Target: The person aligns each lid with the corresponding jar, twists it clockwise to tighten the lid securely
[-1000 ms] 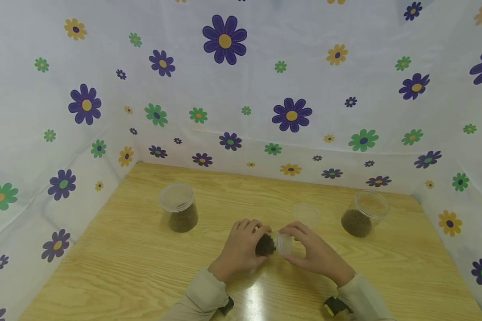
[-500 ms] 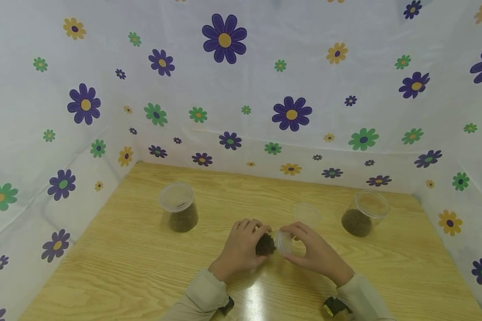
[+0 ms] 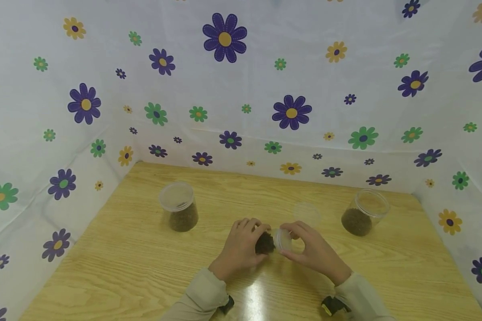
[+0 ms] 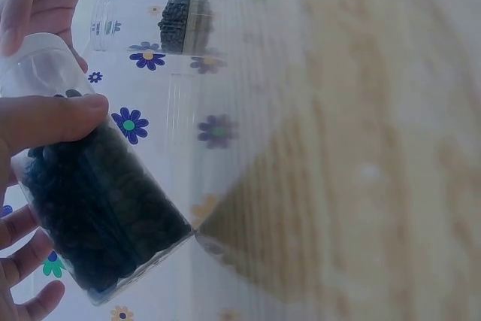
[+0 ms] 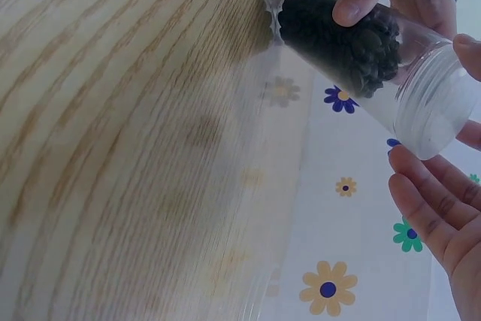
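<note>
In the head view my left hand [image 3: 243, 245] grips the body of a clear jar [image 3: 264, 243] partly filled with small dark pieces. The jar leans, its base low against the table in the left wrist view, its mouth toward my right hand [image 3: 315, 254]. That hand pinches a translucent screw lid [image 3: 283, 240] at the mouth, thumb on one side and fingers on the other. The right wrist view shows the lid [image 5: 443, 103] over the jar's end, beyond the dark contents [image 5: 346, 43]. Whether it is threaded tight is unclear.
A lidded clear jar [image 3: 180, 209] of dark contents stands at the left on the wooden table [image 3: 116, 249]. Another jar [image 3: 359, 218], seemingly uncovered, stands at the right. A flat clear disc [image 3: 306, 215] lies behind my right hand. Flowered cloth [image 3: 249, 84] encloses the back and sides.
My right hand and the lid have shifted slightly left, and its fingers sit a little differently round the rim. The left hand and the jar have stayed almost still.
</note>
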Demonstrator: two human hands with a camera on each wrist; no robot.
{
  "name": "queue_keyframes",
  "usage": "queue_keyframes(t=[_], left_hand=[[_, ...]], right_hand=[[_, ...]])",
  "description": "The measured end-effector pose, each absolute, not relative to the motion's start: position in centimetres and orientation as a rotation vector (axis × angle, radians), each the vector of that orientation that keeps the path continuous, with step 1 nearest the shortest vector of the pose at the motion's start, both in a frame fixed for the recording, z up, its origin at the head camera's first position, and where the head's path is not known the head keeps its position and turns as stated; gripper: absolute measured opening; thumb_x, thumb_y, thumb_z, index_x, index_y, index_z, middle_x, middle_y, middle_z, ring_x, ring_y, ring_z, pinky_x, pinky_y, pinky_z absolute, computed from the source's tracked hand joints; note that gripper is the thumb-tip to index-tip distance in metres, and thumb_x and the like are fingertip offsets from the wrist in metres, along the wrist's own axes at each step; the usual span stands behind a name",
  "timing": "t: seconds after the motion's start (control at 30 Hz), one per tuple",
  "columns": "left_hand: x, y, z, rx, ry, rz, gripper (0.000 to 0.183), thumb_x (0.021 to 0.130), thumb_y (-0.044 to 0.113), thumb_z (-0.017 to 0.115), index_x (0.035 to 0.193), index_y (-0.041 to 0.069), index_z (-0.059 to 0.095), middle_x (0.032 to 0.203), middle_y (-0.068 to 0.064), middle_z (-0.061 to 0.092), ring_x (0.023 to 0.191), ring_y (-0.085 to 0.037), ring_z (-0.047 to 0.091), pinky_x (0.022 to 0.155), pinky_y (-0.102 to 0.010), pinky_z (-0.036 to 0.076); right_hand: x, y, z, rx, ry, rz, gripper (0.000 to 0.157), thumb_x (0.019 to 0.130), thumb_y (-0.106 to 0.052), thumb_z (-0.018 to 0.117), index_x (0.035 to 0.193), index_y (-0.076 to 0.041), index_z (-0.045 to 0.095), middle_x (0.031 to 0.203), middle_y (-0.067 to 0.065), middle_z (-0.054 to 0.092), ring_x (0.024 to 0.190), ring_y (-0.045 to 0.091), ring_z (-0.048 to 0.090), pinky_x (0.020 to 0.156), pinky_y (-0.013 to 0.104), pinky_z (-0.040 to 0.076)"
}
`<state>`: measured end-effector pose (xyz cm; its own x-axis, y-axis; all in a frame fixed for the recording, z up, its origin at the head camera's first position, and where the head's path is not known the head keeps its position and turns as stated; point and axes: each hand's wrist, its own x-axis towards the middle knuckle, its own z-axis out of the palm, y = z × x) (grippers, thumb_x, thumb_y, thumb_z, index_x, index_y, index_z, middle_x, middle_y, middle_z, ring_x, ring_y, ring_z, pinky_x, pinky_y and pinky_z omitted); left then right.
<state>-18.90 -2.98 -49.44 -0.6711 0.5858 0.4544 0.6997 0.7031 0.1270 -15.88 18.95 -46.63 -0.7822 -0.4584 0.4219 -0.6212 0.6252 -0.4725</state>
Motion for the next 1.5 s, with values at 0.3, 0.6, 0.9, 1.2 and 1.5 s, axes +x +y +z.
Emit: queue_keyframes(t=[0.3, 0.6, 0.9, 1.2, 1.5], left_hand=[[-19.1, -2.9, -49.9, -0.981, -2.521, -0.411, 0.068, 0.061, 0.043, 0.085, 0.118, 0.022, 0.055, 0.107, 0.0, 0.058, 0.098, -0.019, 0.057, 0.089, -0.042, 0.047], [-19.1, -2.9, -49.7, -0.966, -2.529, -0.415, 0.067, 0.061, 0.041, 0.085, 0.118, 0.022, 0.055, 0.107, 0.0, 0.058, 0.098, -0.019, 0.057, 0.089, -0.042, 0.047], [-19.1, -2.9, -49.7, -0.948, -2.525, -0.423, 0.067, 0.062, 0.043, 0.085, 0.118, 0.021, 0.055, 0.107, 0.0, 0.059, 0.097, -0.019, 0.059, 0.089, -0.042, 0.048], [-19.3, -3.2, -49.7, -0.885, -2.571, -0.533, 0.066, 0.061, 0.04, 0.086, 0.117, 0.02, 0.057, 0.108, 0.0, 0.059, 0.096, -0.02, 0.059, 0.089, -0.045, 0.048], [-19.9, -3.9, -50.0, -0.803, -2.612, -0.694, 0.067, 0.062, 0.038, 0.086, 0.119, 0.017, 0.057, 0.109, -0.002, 0.061, 0.097, -0.023, 0.06, 0.088, -0.047, 0.049]], right_hand=[[-16.0, 18.8, -46.8, 0.865, -2.564, 0.904, 0.052, 0.074, -0.023, 0.079, 0.12, -0.01, 0.058, 0.1, -0.001, 0.062, 0.082, 0.01, 0.06, 0.072, 0.031, 0.054], [-16.1, 18.6, -46.7, 0.844, -2.542, 0.934, 0.051, 0.074, -0.023, 0.08, 0.118, -0.007, 0.06, 0.1, 0.001, 0.064, 0.079, 0.011, 0.061, 0.071, 0.029, 0.055], [-16.1, 18.4, -46.5, 0.821, -2.558, 0.988, 0.051, 0.075, -0.022, 0.079, 0.119, -0.007, 0.059, 0.099, 0.002, 0.063, 0.079, 0.012, 0.062, 0.071, 0.031, 0.056], [-16.4, 17.9, -46.4, 0.809, -2.571, 1.01, 0.056, 0.076, -0.021, 0.078, 0.126, -0.01, 0.055, 0.114, 0.003, 0.062, 0.09, 0.013, 0.06, 0.075, 0.031, 0.055], [-16.9, 17.2, -46.0, 0.75, -2.639, 1.051, 0.064, 0.077, -0.021, 0.077, 0.132, -0.005, 0.049, 0.119, 0.009, 0.061, 0.1, 0.02, 0.061, 0.081, 0.038, 0.055]])
